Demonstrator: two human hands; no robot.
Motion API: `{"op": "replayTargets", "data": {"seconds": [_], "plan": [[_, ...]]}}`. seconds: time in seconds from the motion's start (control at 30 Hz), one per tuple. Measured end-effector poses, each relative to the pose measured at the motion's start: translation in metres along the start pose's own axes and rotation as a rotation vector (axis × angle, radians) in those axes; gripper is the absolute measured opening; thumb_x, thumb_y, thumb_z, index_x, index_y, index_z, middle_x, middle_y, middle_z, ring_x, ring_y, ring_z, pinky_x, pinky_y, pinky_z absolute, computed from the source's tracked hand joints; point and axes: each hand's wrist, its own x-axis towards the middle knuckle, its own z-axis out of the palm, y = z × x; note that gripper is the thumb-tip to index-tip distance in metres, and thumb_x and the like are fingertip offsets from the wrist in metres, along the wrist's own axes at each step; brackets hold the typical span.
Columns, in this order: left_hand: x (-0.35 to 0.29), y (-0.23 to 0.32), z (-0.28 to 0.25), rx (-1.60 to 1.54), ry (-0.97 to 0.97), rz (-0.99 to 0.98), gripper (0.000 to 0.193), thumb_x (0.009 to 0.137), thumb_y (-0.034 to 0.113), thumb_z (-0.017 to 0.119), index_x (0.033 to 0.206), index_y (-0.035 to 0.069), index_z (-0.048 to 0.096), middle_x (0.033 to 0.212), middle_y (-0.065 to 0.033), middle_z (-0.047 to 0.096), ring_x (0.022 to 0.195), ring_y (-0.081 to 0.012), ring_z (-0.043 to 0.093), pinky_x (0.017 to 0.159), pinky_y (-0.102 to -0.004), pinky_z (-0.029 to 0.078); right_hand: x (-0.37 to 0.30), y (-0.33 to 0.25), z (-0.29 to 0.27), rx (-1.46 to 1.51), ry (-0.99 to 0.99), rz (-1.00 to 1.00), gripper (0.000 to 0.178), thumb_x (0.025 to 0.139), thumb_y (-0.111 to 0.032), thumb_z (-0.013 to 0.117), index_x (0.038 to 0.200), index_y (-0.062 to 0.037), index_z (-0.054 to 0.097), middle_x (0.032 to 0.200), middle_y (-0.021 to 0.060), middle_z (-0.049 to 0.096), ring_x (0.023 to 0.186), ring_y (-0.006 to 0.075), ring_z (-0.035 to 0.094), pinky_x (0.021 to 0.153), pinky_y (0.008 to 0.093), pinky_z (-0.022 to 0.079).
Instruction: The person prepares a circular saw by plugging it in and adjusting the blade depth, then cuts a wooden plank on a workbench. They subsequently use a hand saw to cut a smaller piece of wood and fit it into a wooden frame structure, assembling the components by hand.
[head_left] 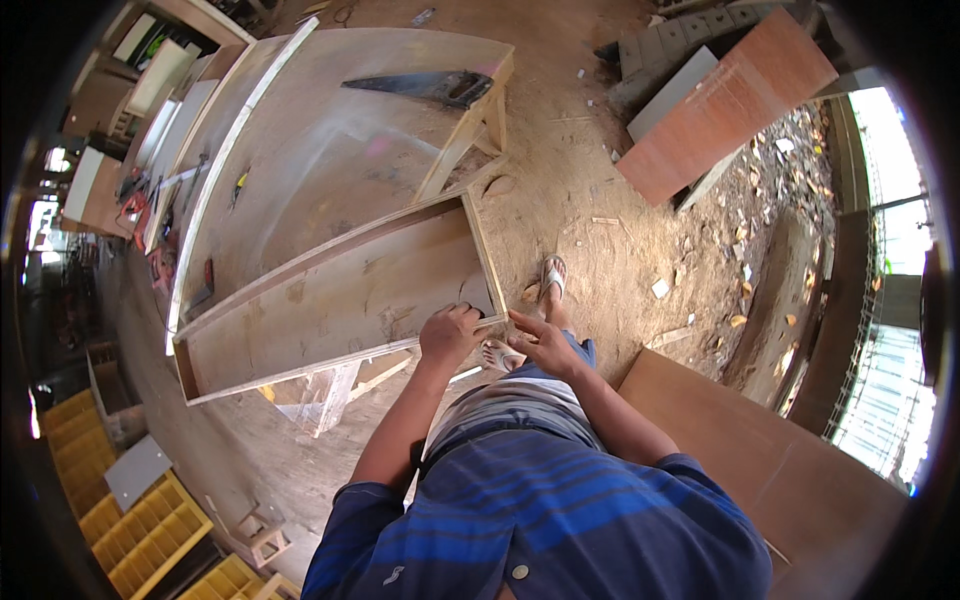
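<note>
A long, shallow wooden box [330, 290] with an open top and raw plywood sides lies at an angle across the workbench, its right end reaching past the bench's near edge. My left hand [452, 332] is curled over the box's near side wall close to the right corner, fingers on the inside. Just right of that corner is my right hand [543, 343], its fingers stretched out and apart, the tips at the outside of the corner. Whether they touch the wood is hard to make out.
A handsaw [425, 87] lies on the far part of the workbench [340, 150]. Reddish boards [725, 105] lean at the far right; a brown sheet [760, 470] lies at the near right. Yellow compartmented trays [150, 535] stand at the lower left. Scraps litter the dirt floor.
</note>
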Motion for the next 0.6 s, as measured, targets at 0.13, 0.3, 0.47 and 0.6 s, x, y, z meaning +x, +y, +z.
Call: {"op": "replayTargets", "data": {"seconds": [0.13,0.3,0.47,0.6], "plan": [[0.003,0.002,0.003,0.051,0.013,-0.041,0.030,0.078,0.039,0.084,0.083,0.011,0.075,0.084,-0.0074,0.070,0.082,-0.0295,0.071,0.073,-0.0443,0.058,0.000,0.005,0.006,0.115,-0.001,-0.043,0.069,0.103,-0.021,0.070,0.161,0.0003,0.039,0.160,0.0178,0.050,0.144,0.0240,0.050,0.116,0.0370,0.044],[0.011,0.000,0.005,0.106,-0.010,-0.007,0.030,0.077,0.039,0.084,0.082,0.011,0.075,0.081,-0.0080,0.070,0.079,-0.0296,0.071,0.070,-0.0440,0.057,0.017,0.015,-0.002,0.257,0.025,-0.038,0.055,0.103,-0.011,0.066,0.153,0.0044,0.049,0.149,0.0154,0.059,0.132,0.0214,0.059,0.109,0.0350,0.049],[0.013,-0.002,0.003,0.084,-0.020,-0.026,0.027,0.077,0.033,0.083,0.089,0.010,0.076,0.085,-0.0082,0.071,0.085,-0.0310,0.072,0.076,-0.0449,0.058,0.039,0.024,-0.001,0.570,0.055,0.050,0.043,0.100,-0.001,0.065,0.142,0.0039,0.061,0.130,0.0104,0.070,0.118,0.0163,0.066,0.101,0.0309,0.052],[0.032,-0.012,-0.001,0.099,0.016,-0.039,0.027,0.080,0.036,0.081,0.089,0.011,0.076,0.087,-0.0087,0.073,0.084,-0.0312,0.072,0.075,-0.0453,0.058,0.067,0.018,-0.008,0.602,0.125,0.032,0.036,0.096,-0.001,0.069,0.132,0.0045,0.069,0.121,0.0098,0.074,0.111,0.0160,0.068,0.102,0.0299,0.052]]}}
